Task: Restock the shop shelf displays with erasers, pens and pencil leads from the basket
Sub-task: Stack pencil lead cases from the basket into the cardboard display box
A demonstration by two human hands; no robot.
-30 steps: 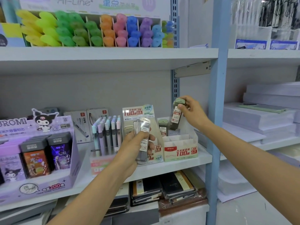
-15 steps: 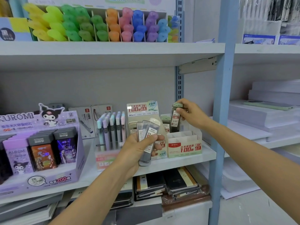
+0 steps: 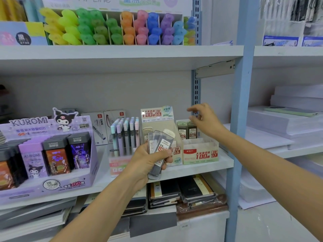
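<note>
Setting: white shop shelf [image 3: 201, 169], middle tier, crowded with stationery displays.
Left hand [image 3: 148, 159]: near the shelf's front edge, fingers curled round a fan of clear flat pencil-lead cases [image 3: 161, 145].
Right hand [image 3: 208, 121]: fingers loosely spread, holding nothing, just above the dark cases.
Display: cream cardboard 0.7 display box [image 3: 201, 154] at the right end; two dark green lead cases [image 3: 187, 131] stand upright in its far row.

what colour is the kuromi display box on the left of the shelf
Pale purple. The Kuromi display box shows best in the head view, the only one.
</note>
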